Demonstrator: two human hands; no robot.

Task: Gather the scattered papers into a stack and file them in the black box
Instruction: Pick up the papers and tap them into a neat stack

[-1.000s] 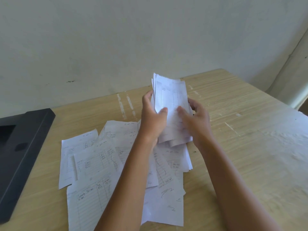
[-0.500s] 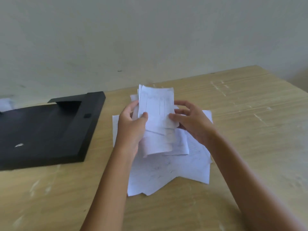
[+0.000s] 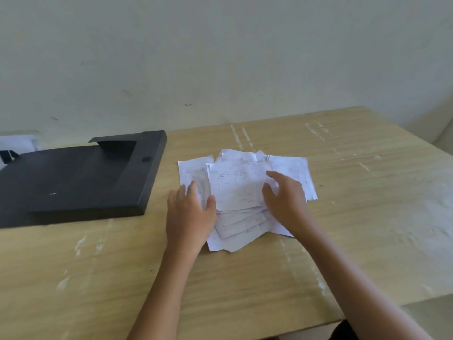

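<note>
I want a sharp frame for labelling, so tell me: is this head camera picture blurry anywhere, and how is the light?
Head view: motion blur smears both hands, left hand and right hand, and the writing on the loose white paper sheets; the flat black plastic box looks sharper; light is soft and even, without glare.
</note>
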